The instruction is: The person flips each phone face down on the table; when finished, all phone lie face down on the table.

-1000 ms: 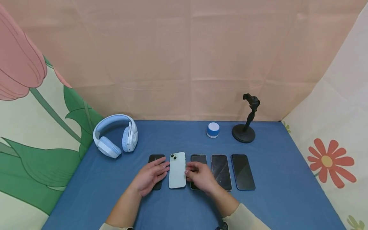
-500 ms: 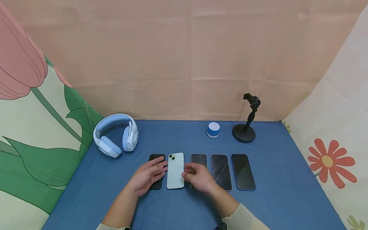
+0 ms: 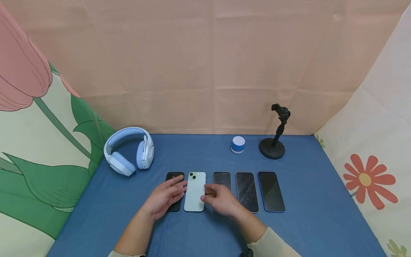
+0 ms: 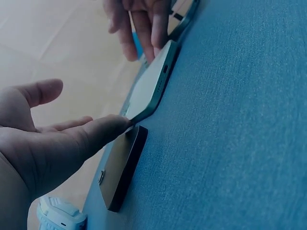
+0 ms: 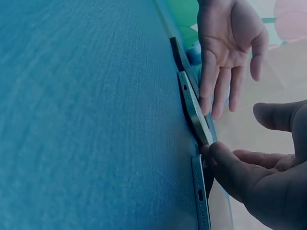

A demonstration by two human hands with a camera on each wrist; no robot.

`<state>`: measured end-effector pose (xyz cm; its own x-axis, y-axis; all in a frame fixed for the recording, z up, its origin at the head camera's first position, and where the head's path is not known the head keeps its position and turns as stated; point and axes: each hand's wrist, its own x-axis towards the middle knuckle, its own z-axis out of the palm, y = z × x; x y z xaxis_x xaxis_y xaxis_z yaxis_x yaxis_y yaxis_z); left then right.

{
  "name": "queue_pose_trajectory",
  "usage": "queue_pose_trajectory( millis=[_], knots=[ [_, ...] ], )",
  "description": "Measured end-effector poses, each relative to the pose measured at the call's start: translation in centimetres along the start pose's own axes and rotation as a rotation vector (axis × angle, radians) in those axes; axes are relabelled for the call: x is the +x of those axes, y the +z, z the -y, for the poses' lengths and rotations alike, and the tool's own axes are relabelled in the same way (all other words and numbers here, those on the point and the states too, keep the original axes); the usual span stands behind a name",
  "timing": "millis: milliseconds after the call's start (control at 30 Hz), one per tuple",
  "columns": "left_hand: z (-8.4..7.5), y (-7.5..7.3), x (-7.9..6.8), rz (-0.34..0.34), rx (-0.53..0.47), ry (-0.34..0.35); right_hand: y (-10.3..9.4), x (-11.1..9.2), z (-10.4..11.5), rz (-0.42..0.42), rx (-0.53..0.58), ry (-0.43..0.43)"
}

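A pale mint smartphone (image 3: 194,194) lies face down on the blue cloth, its camera block at the top left. My left hand (image 3: 164,198) reaches its left edge with extended fingertips, palm turned inward. At the opposite edge are the fingertips of my right hand (image 3: 221,200); in the right wrist view the thumb of that hand (image 5: 268,177) stands apart from the phone. A black phone (image 3: 174,207) is partly hidden under my left hand. Another phone (image 3: 222,177), dark face up, is partly covered by my right hand.
Two more dark-faced phones, one with a marbled look (image 3: 247,192) and one plain (image 3: 271,192), continue the row rightward. Behind stand light blue headphones (image 3: 128,151), a small blue-and-white round container (image 3: 238,145) and a black stand (image 3: 272,148). Printed cloth walls enclose the table.
The mint phone has slid left and slightly toward me, nearer the black phone. My right hand has followed it leftward; my left hand shifted slightly left. The other phones stay put.
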<state>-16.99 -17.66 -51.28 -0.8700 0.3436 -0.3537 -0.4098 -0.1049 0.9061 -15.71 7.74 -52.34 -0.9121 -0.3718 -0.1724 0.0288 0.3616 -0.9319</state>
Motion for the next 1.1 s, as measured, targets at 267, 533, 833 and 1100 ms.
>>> queue_pose_trajectory(
  millis=[267, 533, 833, 1100],
  knots=[
    [0.1, 0.0, 0.0, -0.001, 0.005, 0.010, -0.1, 0.0, -0.2, 0.002, 0.001, -0.019],
    [0.0, 0.1, -0.1, -0.002, -0.006, 0.005, -0.2, -0.1, -0.4, 0.005, 0.004, -0.028],
    [-0.1, 1.2, -0.1, 0.025, 0.024, 0.029, -1.2, -0.5, -0.1, -0.024, -0.041, -0.042],
    [0.4, 2.2, 0.1, 0.061, 0.067, 0.022, -2.0, -1.4, -0.8, -0.048, -0.048, -0.034]
  ],
)
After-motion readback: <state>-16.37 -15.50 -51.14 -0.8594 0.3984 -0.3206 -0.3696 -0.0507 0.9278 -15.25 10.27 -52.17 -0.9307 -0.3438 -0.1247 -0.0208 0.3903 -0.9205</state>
